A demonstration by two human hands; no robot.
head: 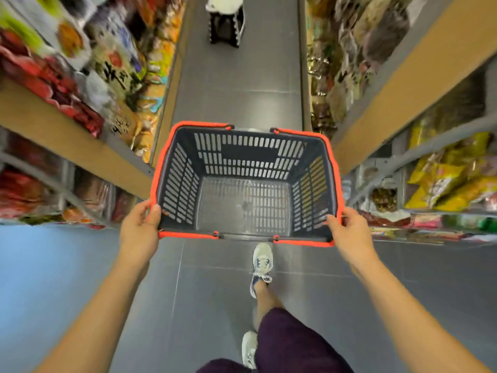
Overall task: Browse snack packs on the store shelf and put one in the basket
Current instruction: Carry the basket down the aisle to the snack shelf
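A dark grey slotted shopping basket (185, 146) with an orange rim hangs in front of me over the aisle floor, and nothing lies inside it. My left hand (139, 227) grips its near left corner, thumb over the rim. My right hand (349, 230) grips the near right corner the same way. Snack packs (113, 63) fill the shelves on the left, blurred, in red, white and yellow. More snack packs (446, 181), mostly yellow, lie on the lower right shelves.
The grey tiled aisle runs straight ahead between two shelf units. A black and white stool or cart (226, 20) stands in the aisle far ahead. My feet in pale sneakers (262, 261) are on the floor below the basket.
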